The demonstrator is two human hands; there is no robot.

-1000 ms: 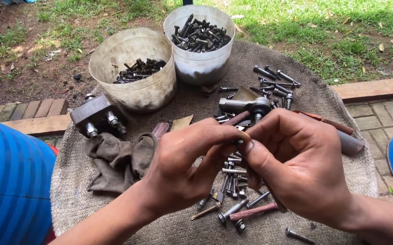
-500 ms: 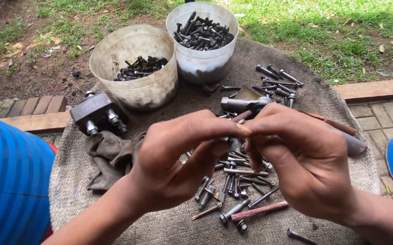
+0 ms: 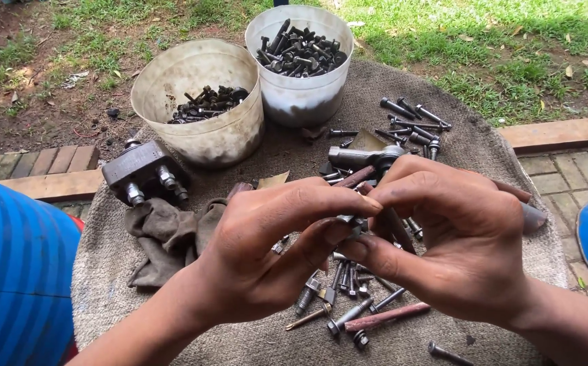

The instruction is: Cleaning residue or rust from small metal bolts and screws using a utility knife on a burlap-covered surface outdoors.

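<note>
Left hand (image 3: 267, 254) and right hand (image 3: 453, 240) meeting fingertip to fingertip, both pinched on a small dark metal bolt with a nut (image 3: 353, 221) held in the air between them. Directly beneath the pinch, a scatter of loose grey steel bolts (image 3: 348, 278) on the worn brown sacking cloth (image 3: 287, 339). Left of the grip, a crumpled grey-brown rag (image 3: 165, 237) and a dark metal block with threaded studs (image 3: 143, 173). Beyond the grip, two dirty white plastic tubs of hardware: cream tub (image 3: 196, 102) with few pieces, white tub (image 3: 299, 61) nearly full.
</note>
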